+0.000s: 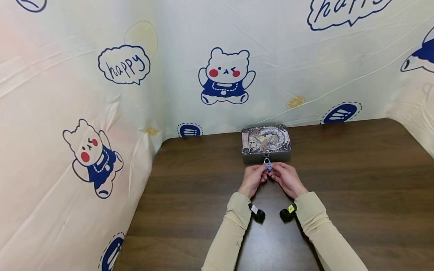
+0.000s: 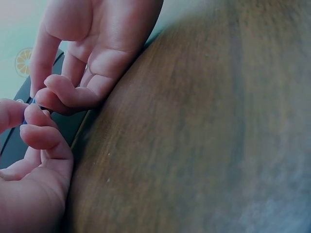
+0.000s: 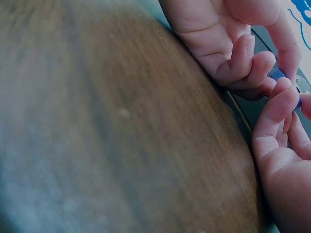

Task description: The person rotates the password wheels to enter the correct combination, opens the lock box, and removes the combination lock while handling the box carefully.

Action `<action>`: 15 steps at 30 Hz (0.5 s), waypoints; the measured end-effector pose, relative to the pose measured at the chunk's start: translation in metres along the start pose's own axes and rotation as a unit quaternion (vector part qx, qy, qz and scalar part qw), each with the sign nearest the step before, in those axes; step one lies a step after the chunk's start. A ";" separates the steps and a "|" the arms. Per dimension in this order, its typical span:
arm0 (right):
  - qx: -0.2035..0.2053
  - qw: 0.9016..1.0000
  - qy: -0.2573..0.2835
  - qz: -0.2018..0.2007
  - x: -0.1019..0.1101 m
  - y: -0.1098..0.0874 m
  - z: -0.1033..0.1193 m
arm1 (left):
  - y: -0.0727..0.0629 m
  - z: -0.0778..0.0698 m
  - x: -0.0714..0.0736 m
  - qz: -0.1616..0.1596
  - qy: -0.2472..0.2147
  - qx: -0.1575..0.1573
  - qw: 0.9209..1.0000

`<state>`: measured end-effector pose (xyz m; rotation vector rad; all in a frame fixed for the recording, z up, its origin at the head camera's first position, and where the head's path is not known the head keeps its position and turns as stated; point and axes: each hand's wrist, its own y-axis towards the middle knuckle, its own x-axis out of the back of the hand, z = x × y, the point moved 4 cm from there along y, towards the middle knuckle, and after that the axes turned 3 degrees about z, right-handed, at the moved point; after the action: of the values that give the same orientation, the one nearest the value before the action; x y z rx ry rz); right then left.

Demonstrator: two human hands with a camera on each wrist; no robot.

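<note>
In the head view, a small blue padlock (image 1: 269, 165) hangs at the front latch of a dark rectangular box (image 1: 251, 159) with an ornate printed lid. My left hand (image 1: 253, 179) pinches the padlock from the left with thumb and fingertips. From the right, my right hand (image 1: 286, 178) pinches it as well, so the fingertips of both hands nearly meet. Only bits of blue padlock (image 3: 276, 74) show between the fingers in the right wrist view. In the left wrist view the fingers mostly hide it, and the box's dark side (image 2: 17, 145) appears behind them.
The box stands near the back edge of a brown wooden table (image 1: 190, 195). Behind and to the left hangs a pale curtain (image 1: 183, 56) printed with bears and speech bubbles. A small black camera (image 1: 257, 213) is worn at each wrist.
</note>
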<state>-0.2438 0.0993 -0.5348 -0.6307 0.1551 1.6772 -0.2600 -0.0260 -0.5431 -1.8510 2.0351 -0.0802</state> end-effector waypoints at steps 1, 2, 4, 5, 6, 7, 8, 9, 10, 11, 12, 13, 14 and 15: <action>0.001 1.000 0.000 -0.001 0.000 0.000 0.000 | 0.000 0.000 0.000 0.002 0.001 0.000 1.000; 0.000 1.000 0.000 -0.001 0.000 0.000 0.000 | 0.000 0.000 0.000 0.003 0.001 0.001 1.000; -0.002 1.000 -0.002 -0.001 0.000 0.000 0.000 | 0.000 0.000 0.001 0.002 0.000 0.003 1.000; -0.003 1.000 -0.003 -0.001 0.000 0.000 0.000 | 0.000 0.000 0.001 0.001 -0.001 0.004 1.000; -0.005 1.000 -0.005 0.000 0.001 0.000 0.000 | 0.000 0.000 0.001 0.001 -0.001 0.004 1.000; -0.007 1.000 -0.006 -0.001 0.001 0.000 0.000 | 0.000 0.000 0.001 -0.001 -0.002 0.004 1.000; -0.008 1.000 -0.008 0.000 0.001 -0.001 0.000 | -0.001 0.000 0.001 -0.002 -0.003 0.005 1.000; -0.009 1.000 -0.009 0.000 0.001 -0.001 0.000 | 0.000 0.000 0.000 -0.002 -0.003 0.006 1.000; -0.010 1.000 -0.009 0.000 0.001 -0.001 0.000 | -0.001 0.000 0.000 -0.002 -0.003 0.005 1.000; -0.011 1.000 -0.009 0.000 0.001 -0.001 0.000 | -0.001 0.000 0.000 -0.002 -0.003 0.005 1.000; -0.011 1.000 -0.008 0.000 0.002 -0.001 0.000 | 0.000 0.000 0.000 -0.001 -0.002 0.006 1.000; -0.011 1.000 -0.008 0.000 0.002 -0.001 0.000 | 0.000 0.000 0.000 0.000 -0.003 0.006 1.000; -0.011 1.000 -0.006 0.001 0.001 -0.001 0.000 | 0.000 0.000 0.000 0.001 -0.003 0.006 1.000; -0.010 1.000 -0.004 -0.001 0.001 -0.002 0.000 | 0.000 0.000 0.000 0.002 -0.004 0.005 1.000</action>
<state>-0.2425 0.1010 -0.5350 -0.6395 0.1321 1.6819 -0.2597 -0.0263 -0.5436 -1.8393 2.0296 -0.0824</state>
